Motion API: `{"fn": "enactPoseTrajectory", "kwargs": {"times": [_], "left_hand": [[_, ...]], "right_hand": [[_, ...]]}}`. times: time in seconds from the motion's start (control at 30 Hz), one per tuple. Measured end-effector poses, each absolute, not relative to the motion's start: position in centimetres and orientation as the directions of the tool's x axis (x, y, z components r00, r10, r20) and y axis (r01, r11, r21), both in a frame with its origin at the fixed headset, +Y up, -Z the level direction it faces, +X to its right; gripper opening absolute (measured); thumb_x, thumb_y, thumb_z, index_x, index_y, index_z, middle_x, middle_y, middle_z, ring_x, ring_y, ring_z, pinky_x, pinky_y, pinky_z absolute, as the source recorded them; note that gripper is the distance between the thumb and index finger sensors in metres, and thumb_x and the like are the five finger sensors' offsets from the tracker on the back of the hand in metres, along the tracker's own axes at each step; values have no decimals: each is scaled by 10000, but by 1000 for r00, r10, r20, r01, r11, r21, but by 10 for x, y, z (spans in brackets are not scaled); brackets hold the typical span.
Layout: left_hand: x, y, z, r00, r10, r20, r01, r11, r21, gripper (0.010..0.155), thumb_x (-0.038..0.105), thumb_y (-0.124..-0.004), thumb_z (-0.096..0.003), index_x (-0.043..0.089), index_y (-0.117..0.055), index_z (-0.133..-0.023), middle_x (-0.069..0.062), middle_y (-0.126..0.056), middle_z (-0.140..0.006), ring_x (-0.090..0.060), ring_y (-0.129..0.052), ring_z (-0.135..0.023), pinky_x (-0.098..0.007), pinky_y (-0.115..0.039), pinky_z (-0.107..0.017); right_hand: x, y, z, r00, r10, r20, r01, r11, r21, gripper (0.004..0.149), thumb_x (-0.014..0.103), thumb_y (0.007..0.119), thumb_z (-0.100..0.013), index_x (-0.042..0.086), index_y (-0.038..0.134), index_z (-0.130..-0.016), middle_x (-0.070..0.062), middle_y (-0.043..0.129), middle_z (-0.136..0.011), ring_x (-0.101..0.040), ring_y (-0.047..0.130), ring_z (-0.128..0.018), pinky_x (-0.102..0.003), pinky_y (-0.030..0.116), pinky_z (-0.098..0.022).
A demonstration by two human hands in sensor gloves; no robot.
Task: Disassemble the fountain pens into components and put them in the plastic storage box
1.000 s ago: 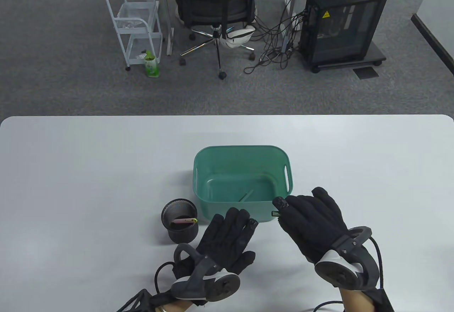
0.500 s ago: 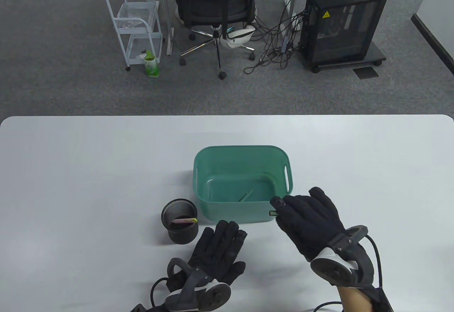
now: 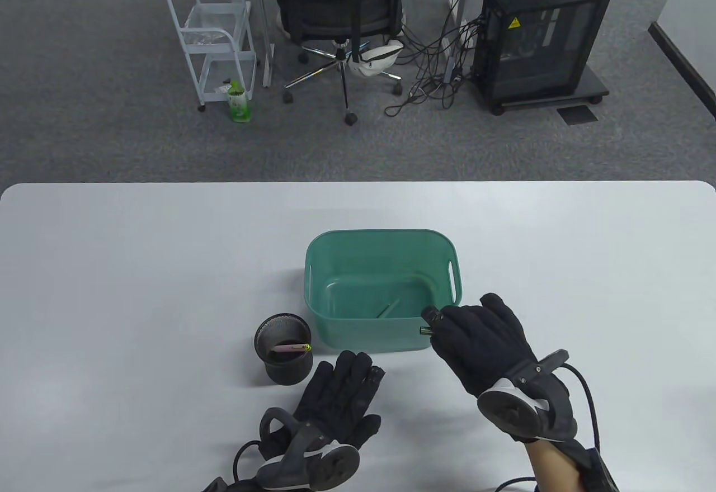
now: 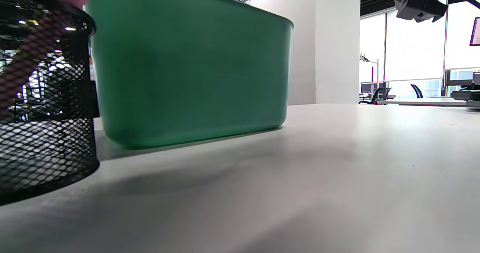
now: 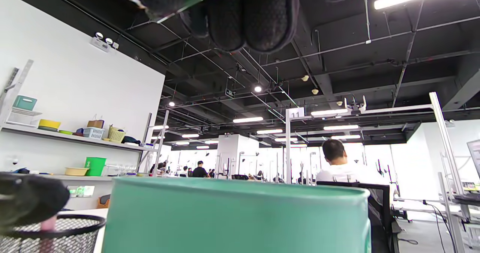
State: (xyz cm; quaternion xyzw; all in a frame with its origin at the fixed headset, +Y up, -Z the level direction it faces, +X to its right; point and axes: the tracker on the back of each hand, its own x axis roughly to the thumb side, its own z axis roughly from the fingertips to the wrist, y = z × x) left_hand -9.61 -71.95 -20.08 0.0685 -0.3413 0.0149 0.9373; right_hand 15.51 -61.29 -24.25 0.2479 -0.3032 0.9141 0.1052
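White table [image 3: 140, 268], grey carpet [image 3: 112, 134] behind.

Quick count of what's on the bench [image 3: 140, 268] — one green plastic box [image 3: 382, 288], with one thin pen piece [image 3: 388, 308] lying on its floor. One black mesh cup [image 3: 283, 355] just left of the box, holding one pink pen [image 3: 291, 348]. Two gloved hands: left hand [image 3: 335, 394] and right hand [image 3: 482, 341], one tracker strapped on each. One green pen part [image 3: 425, 331] pokes out of the right one. Past the bench — one office chair [image 3: 341, 5], one white cart [image 3: 215, 39], one computer tower [image 3: 540, 39], one green bottle [image 3: 239, 102].
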Motion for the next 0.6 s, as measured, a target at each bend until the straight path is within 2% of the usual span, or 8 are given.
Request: {"fn": "enactPoseTrajectory", "kwargs": {"times": [0.23,0.6], "left_hand": [[-98,-719,-202,772,-4,635,-88,990,112,712,489,-381,-704,91,-303,-1289,-180,-328,-1350,-427,-289,-1222,-564,-232,-873],[-100,-719,-202,772,1,635,-98,988,117,709,483,-382,-704,87,-309,-1288,-181,-330,-1350,-427,-294,-1221,-564,-233,-874]], "right_hand": [[144,-620,-281,-862,120,493,-332,-868,-370,453,450,690,-586,319,775,-1012,66,816,-950,-147,836,-848,-525,537,-811],[115,-631,-329,-875,155,459,-287,-929,-233,451,448,696,-583,323,780,-1008,70,817,-950,-146,831,-852,-522,531,-814]]}}
